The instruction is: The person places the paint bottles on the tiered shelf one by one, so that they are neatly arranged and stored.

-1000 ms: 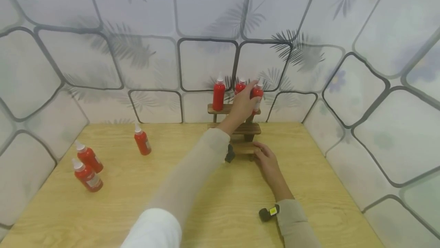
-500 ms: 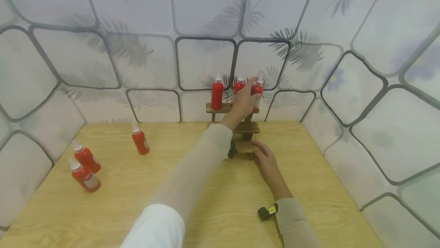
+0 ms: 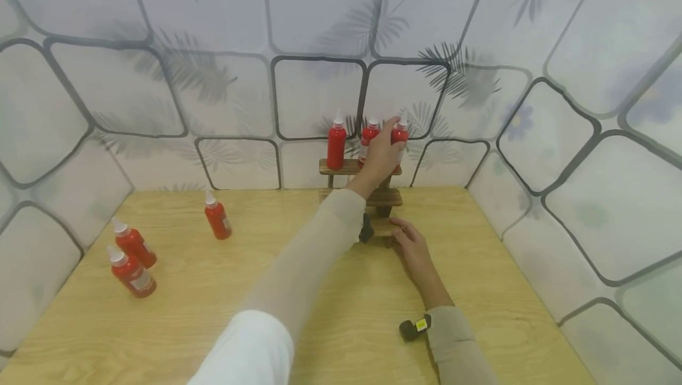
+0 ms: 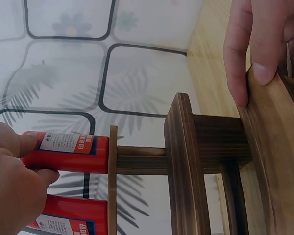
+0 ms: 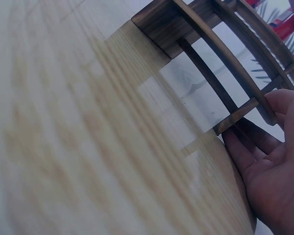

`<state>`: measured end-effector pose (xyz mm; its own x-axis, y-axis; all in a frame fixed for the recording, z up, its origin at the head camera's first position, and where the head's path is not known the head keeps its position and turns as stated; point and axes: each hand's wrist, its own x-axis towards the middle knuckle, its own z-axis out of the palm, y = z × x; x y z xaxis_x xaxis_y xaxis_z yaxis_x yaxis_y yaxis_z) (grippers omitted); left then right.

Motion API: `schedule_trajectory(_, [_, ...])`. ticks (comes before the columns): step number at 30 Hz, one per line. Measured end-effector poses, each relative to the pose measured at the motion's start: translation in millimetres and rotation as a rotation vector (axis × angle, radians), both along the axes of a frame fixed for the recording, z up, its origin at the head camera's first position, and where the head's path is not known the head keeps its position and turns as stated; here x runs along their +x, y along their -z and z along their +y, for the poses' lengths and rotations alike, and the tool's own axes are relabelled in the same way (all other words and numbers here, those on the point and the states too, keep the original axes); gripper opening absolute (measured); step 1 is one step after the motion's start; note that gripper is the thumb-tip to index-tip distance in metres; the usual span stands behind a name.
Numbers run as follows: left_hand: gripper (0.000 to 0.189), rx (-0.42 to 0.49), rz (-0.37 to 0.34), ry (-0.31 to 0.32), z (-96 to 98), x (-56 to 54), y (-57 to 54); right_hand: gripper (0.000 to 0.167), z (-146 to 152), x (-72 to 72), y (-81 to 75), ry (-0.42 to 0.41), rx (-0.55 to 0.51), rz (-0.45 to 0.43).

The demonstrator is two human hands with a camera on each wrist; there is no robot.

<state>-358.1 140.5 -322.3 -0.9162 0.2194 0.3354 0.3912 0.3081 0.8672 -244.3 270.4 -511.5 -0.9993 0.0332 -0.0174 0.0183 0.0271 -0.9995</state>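
My left hand (image 3: pixel 380 151) grips a red squeeze bottle with a white nozzle (image 3: pixel 399 133) at the right end of the top step of a small dark wooden tiered stand (image 3: pixel 386 198). In the left wrist view this bottle (image 4: pixel 71 151) has its base right at the top board, and my thumb and fingers wrap its upper part. Beside it stand a second red bottle (image 3: pixel 367 136), partly behind my hand, and a third red bottle (image 3: pixel 336 145) at the left end. My right hand (image 3: pixel 417 254) pinches the right end of the lowest step (image 5: pixel 230 120) between thumb and fingers.
On the wooden table (image 3: pixel 213 326), a single red bottle (image 3: pixel 218 219) stands left of the stand. Farther left, two more bottles, a rear one (image 3: pixel 135 244) and a front one (image 3: pixel 133 277), stand close together. A patterned wall (image 3: pixel 234 106) rises right behind the stand.
The view has shifted slightly. My left forearm has swung a little to the right while the hand stays on the bottle. My right hand keeps its place on the lowest step.
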Motion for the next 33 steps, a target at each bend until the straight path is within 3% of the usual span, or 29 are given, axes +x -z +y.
schedule_trajectory(6, [0.06, 0.035, 0.002, -0.019, 1.1, -0.4, 0.8, 0.044, -0.8, -2.8, 1.3, 0.008, 0.023, 0.006])
schedule_trajectory(12, [0.057, 0.002, 0.049, -0.074, -1.1, -1.4, -7.1, 0.047, -3.0, -3.6, 0.1, 0.012, 0.005, 0.004])
schedule_trajectory(15, [0.054, 0.048, 0.038, -0.062, -3.5, 0.0, -12.5, 0.047, -3.7, -2.7, -1.1, 0.003, -0.009, -0.003])
schedule_trajectory(21, [0.05, 0.185, 0.013, -0.009, -13.6, 8.6, -23.3, 0.047, -4.7, -2.6, -1.5, -0.012, -0.054, 0.011])
schedule_trajectory(24, [0.05, 0.265, 0.009, 0.046, -22.9, 14.2, -25.2, 0.046, -4.8, -2.8, -1.1, -0.018, -0.058, 0.017])
schedule_trajectory(30, [0.046, 0.259, 0.031, 0.18, -40.8, 28.8, -17.3, 0.046, -3.8, -1.0, -1.3, -0.019, -0.077, 0.017])
schedule_trajectory(33, [0.044, 0.245, 0.026, 0.219, -49.0, 37.4, -10.3, 0.046, -3.3, -0.2, -1.1, -0.016, -0.084, 0.021])
